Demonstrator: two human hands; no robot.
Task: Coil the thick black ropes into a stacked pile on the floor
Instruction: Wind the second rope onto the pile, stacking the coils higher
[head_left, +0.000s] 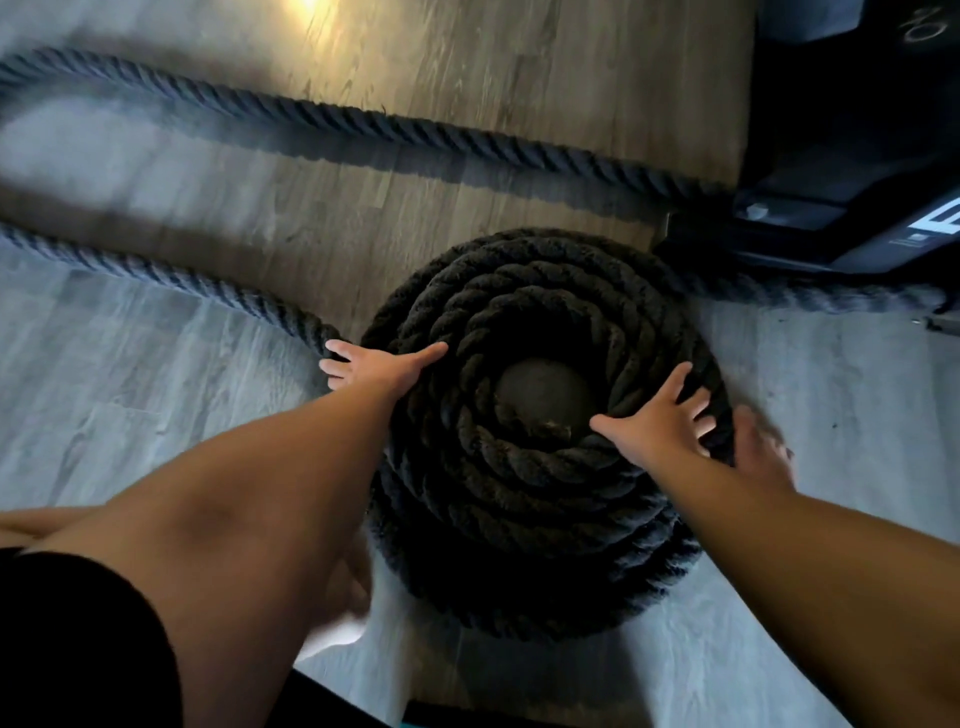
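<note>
Looking straight down at a coil (519, 519) of thick black twisted rope. It is stacked in several layers on the wood-look floor (156, 415), with a small open well at its centre.

The left hand (374, 366) sits at the coil's left rim. Its fingers (332, 364) curl over the loose rope (156, 270) just where that rope joins the pile, and the thumb stretches flat across the top layer. The right hand (660, 423) lies on the right rim, its fingers (680, 382) spread and straight, pressing down and gripping nothing.

Beyond the left fingers the loose rope trails away over the floor. Farther off, a second length (363, 124) runs toward a dark machine (841, 156) that stands beyond the right fingers.

I judge this rope to be heavy and limp along its length, yet slow to bend into tight turns. Its twisted surface looks rough, so I expect it to grip well rather than slip, and it is not fragile. I would take hold close to the pile with a full wrap of the fingers and feed it in short lengths. The other hand should stay flat on top so the upper layers do not slide off.
</note>
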